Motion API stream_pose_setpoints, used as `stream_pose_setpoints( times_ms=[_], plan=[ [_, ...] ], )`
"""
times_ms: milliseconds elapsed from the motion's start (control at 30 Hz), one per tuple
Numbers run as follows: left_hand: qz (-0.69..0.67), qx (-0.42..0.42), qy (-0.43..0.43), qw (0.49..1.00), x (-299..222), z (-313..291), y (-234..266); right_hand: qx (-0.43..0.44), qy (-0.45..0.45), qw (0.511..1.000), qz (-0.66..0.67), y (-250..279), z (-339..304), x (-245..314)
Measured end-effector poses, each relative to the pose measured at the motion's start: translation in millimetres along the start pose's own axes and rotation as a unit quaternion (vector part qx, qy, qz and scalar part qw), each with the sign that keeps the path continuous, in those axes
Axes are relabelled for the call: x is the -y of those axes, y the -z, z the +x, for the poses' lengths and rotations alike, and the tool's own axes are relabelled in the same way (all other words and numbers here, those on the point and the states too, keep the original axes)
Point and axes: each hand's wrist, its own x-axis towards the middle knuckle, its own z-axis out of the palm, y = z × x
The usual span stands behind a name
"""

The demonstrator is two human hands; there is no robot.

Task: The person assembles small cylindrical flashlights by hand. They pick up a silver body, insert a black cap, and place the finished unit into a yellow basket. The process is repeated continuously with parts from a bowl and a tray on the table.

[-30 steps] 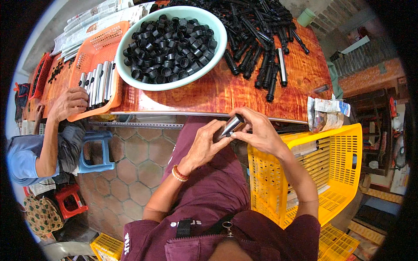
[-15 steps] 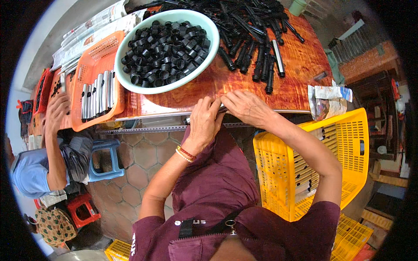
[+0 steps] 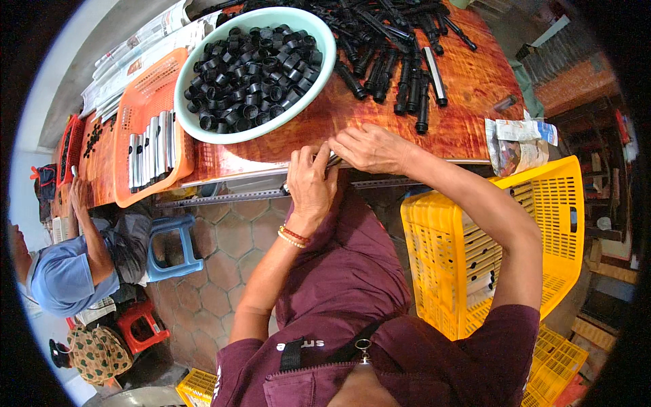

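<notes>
To the right of the mint basin [image 3: 330,61], on its near side, the left hand [image 3: 313,183] wraps its fingers round a silver tube [image 3: 332,161]. The right hand [image 3: 369,148] bunches its fingers at the tube's end; whether they grip, I cannot tell. A loose hold could drop it off the worktop [image 3: 468,129].

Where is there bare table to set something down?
Right of the lone silver tube, bare table reaches toward the small cylinder and crumpled packet. A narrower strip lies between the teal basin and the front edge, from the orange basket to the wearer's left hand. Crowded: the back, heaped with black tubes, and the basin, full of short black pieces.
</notes>
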Motion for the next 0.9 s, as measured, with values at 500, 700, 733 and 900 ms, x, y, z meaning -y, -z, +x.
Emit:
stream_pose_setpoints(
  times_ms=[500,700,733,900],
  plan=[
    [-0.017,0.036,-0.024,0.999,14.5,3.2,20.9,-0.029,0.009,0.999,0.024,-21.7,10.6,-0.6],
    [-0.003,-0.014,-0.091,0.996,21.7,5.2,12.2,-0.025,0.019,0.999,0.021,-24.6,6.9,-6.6],
    [0.002,-0.014,-0.099,0.995,23.2,5.2,11.2,-0.024,0.02,0.999,0.018,-23.4,6.9,-6.6],
    [0.036,-0.008,-0.116,0.993,24.5,-1.3,8.7,-0.009,0.014,0.998,0.063,-13.4,2.9,-2.4]
  ],
)
